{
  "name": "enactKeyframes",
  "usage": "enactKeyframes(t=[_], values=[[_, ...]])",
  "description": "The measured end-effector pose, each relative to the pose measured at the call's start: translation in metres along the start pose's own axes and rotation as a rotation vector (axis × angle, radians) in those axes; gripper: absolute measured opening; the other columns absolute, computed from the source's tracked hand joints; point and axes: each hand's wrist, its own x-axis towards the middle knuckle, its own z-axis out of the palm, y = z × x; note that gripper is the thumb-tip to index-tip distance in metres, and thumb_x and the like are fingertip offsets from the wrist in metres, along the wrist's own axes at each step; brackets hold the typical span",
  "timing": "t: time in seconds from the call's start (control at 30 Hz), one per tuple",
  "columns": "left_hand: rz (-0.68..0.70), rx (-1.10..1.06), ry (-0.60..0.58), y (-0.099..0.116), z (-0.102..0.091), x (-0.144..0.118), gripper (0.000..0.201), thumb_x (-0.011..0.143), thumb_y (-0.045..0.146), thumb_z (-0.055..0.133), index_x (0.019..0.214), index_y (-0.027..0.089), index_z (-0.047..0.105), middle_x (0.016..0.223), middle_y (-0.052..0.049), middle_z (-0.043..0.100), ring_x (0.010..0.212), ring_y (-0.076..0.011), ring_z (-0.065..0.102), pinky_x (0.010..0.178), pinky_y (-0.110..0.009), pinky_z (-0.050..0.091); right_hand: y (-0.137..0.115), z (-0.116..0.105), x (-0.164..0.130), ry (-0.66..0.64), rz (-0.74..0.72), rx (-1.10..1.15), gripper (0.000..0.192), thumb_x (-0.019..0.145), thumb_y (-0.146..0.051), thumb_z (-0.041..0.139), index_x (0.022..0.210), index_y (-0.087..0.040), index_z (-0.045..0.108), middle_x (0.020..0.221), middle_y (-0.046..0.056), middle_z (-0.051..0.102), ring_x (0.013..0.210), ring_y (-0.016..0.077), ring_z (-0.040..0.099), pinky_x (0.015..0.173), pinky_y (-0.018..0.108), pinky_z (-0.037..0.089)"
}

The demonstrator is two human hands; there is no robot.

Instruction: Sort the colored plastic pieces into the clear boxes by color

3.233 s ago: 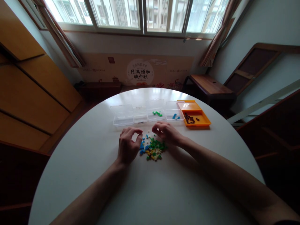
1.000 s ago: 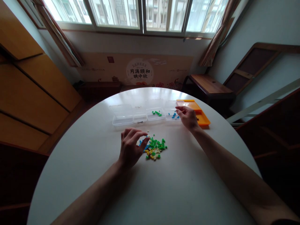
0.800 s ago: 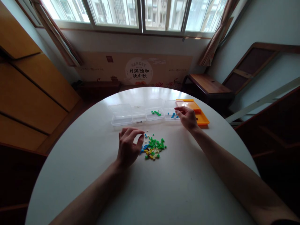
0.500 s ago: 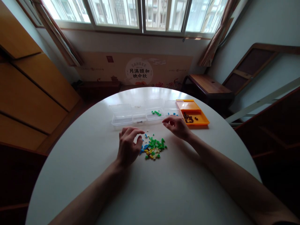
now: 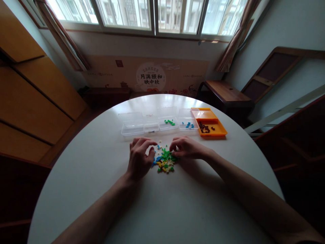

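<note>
Two hands are working a small heap of plastic bricks: left hand curling loosely, right hand fingertips pinching green bricks.

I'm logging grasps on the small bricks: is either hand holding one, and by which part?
Cannot tell: the right hand has fingertips in the brick pile; the left hand is curled beside it.

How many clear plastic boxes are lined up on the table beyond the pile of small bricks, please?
4, in a row left of the orange box: far-left box, next box, box with green bricks, box with blue bricks. None seems hidden.
</note>
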Motion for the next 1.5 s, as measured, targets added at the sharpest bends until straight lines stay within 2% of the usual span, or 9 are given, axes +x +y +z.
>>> enactKeyframes(t=[0.3,0.6,0.7,0.87,1.07,1.17,1.37,1.5], values=[[0.017,0.010,-0.012,0.000,0.000,0.000,0.014,0.078,0.011,0.056,0.081,0.020,0.066,0.084,-0.003,0.065,0.089,-0.0215,0.054,0.083,-0.038,0.041,0.002,0.005,0.002,-0.008,-0.033,-0.090,0.011,0.077,-0.016,0.065,0.086,-0.018,0.070,0.084,0.002,0.064,0.068,0.0109,0.055,0.066,0.023,0.039],[0.105,0.040,-0.051,0.002,0.000,-0.002,0.011,0.081,0.014,0.058,0.081,0.021,0.066,0.084,-0.003,0.065,0.088,-0.0214,0.055,0.080,-0.038,0.040,0.000,0.006,0.002,0.028,-0.038,-0.009,0.005,0.078,-0.013,0.064,0.081,-0.016,0.066,0.080,0.001,0.063,0.067,0.0099,0.054,0.064,0.021,0.040],[0.148,0.054,-0.064,0.003,-0.001,-0.002,0.004,0.080,0.022,0.063,0.082,0.021,0.066,0.084,-0.003,0.066,0.088,-0.0213,0.055,0.083,-0.038,0.040,-0.005,0.009,0.004,0.098,-0.024,0.091,0.002,0.079,-0.015,0.064,0.079,-0.015,0.065,0.075,0.000,0.060,0.063,0.0087,0.051,0.061,0.021,0.040],[0.241,0.070,-0.072,0.002,0.000,-0.003,0.009,0.077,0.028,0.070,0.082,0.022,0.066,0.083,-0.003,0.066,0.087,-0.0211,0.055,0.085,-0.038,0.040,-0.016,0.016,0.007,0.246,0.015,0.297,0.006,0.079,-0.020,0.064,0.077,-0.015,0.064,0.071,-0.001,0.057,0.061,0.0078,0.048,0.058,0.020,0.040],[0.264,0.078,-0.049,0.001,0.001,-0.002,0.003,0.080,0.026,0.068,0.080,0.023,0.067,0.080,-0.002,0.068,0.086,-0.0201,0.056,0.084,-0.037,0.040,-0.020,0.021,0.008,0.271,0.036,0.375,0.008,0.079,-0.023,0.064,0.079,-0.015,0.066,0.072,0.000,0.058,0.062,0.0083,0.048,0.057,0.021,0.040],[0.263,0.083,-0.046,0.001,0.001,-0.002,0.003,0.082,0.026,0.066,0.081,0.023,0.068,0.080,-0.002,0.068,0.085,-0.0196,0.056,0.083,-0.037,0.040,-0.015,0.022,0.008,0.290,0.030,0.400,0.011,0.079,-0.026,0.064,0.079,-0.015,0.066,0.071,0.000,0.059,0.061,0.0088,0.048,0.056,0.021,0.040],[0.219,0.052,-0.003,-0.001,0.001,0.000,0.003,0.082,0.025,0.067,0.080,0.023,0.068,0.079,-0.001,0.067,0.083,-0.0184,0.056,0.082,-0.036,0.040,0.010,0.028,0.008,0.520,0.159,0.396,0.014,0.078,-0.030,0.062,0.078,-0.016,0.065,0.068,0.001,0.061,0.060,0.0104,0.051,0.058,0.023,0.042],[0.187,0.040,0.036,-0.001,0.001,0.004,0.003,0.081,0.026,0.068,0.080,0.023,0.069,0.078,-0.001,0.067,0.082,-0.0184,0.056,0.081,-0.036,0.041,0.017,0.031,0.008,0.551,0.193,0.354,0.015,0.079,-0.030,0.061,0.079,-0.016,0.065,0.068,0.001,0.061,0.060,0.0106,0.051,0.058,0.023,0.042]])
